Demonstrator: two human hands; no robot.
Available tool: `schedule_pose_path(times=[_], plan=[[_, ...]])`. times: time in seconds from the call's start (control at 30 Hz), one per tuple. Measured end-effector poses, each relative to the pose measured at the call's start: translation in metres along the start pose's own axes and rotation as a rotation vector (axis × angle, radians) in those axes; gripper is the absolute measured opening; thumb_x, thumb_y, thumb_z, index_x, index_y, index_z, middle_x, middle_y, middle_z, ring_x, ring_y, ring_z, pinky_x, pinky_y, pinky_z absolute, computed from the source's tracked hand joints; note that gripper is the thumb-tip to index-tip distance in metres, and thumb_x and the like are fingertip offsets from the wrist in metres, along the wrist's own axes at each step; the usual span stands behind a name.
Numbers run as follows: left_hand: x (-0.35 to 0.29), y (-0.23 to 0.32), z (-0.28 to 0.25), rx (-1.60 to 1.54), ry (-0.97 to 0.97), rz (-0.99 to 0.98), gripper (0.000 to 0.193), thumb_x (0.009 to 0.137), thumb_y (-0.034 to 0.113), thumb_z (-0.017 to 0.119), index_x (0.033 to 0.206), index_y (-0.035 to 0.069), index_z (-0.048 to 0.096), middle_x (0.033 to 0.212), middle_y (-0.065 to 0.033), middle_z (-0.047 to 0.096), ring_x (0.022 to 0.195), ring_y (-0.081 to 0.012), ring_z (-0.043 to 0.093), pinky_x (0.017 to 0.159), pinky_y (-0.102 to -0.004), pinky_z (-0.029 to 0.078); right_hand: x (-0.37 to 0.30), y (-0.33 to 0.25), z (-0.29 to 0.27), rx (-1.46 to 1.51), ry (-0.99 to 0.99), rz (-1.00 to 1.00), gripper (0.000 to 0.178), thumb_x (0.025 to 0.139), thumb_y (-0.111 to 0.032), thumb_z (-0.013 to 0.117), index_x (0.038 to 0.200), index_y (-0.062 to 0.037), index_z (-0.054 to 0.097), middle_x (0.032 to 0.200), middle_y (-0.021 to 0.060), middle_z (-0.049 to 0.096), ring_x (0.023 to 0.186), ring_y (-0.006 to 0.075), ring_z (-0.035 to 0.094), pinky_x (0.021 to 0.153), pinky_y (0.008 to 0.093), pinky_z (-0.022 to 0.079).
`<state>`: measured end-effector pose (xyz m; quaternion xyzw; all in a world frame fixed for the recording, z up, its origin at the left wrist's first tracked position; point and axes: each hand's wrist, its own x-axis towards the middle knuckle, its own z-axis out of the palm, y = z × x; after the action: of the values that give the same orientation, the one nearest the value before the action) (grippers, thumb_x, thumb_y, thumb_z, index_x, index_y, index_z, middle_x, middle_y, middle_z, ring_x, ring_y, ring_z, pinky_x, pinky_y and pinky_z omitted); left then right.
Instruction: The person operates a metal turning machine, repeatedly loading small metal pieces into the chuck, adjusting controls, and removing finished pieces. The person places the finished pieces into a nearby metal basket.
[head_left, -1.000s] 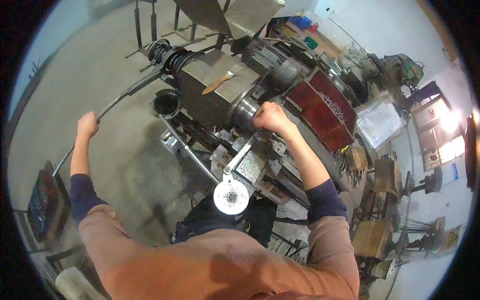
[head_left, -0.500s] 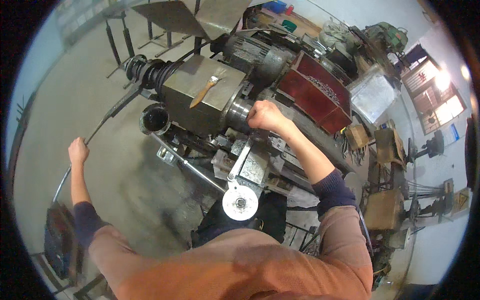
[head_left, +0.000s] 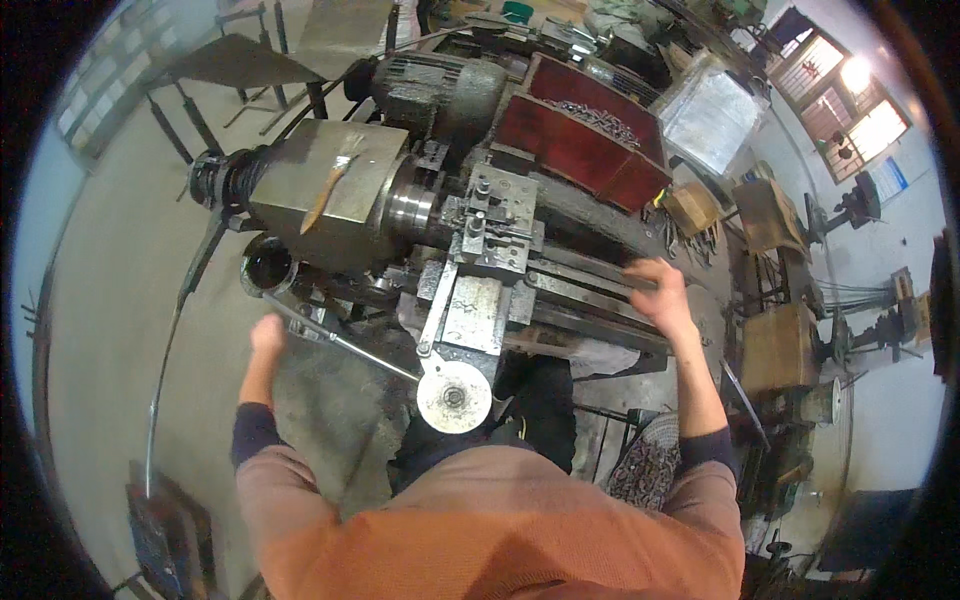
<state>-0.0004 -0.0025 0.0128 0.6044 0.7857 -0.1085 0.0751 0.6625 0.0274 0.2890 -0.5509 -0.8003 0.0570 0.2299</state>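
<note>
Bin [head_left: 570, 148] w/ metal pcs [head_left: 595, 122], R hand [head_left: 662, 295] nr lathe [head_left: 500, 205]

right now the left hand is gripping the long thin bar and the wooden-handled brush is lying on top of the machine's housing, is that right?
Not quite: the left hand is off the long thin bar, apart from it and to its right, as the head view shows. The wooden-handled brush does lie on top of the machine's housing.
</note>
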Motion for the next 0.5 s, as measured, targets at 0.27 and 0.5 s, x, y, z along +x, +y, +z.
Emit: schedule_pose_path(times=[0.27,0.5], plan=[[-0.011,0.045,-0.004,-1.195,-0.079,-0.177,0.018,0.077,0.003,0.048,0.091,-0.006,0.056,0.084,-0.0213,0.061,0.06,-0.0311,0.063,0.048,-0.0368,0.053,-0.113,0.084,-0.033,-0.029,0.074,0.602,0.033,0.059,-0.007,0.052,0.088,-0.0017,0.068,0.084,0.0178,0.066,0.082,0.0257,0.064,0.078,0.0306,0.047],[0.011,0.036,-0.029,0.029,-0.057,0.036,0.03,0.068,0.028,0.06,0.094,0.012,0.064,0.095,-0.0149,0.064,0.091,-0.0288,0.061,0.074,-0.0426,0.048,-0.152,0.119,-0.054,0.017,0.095,0.676,0.034,0.06,-0.009,0.053,0.089,-0.0014,0.068,0.085,0.0177,0.066,0.081,0.0243,0.065,0.077,0.0292,0.048]])
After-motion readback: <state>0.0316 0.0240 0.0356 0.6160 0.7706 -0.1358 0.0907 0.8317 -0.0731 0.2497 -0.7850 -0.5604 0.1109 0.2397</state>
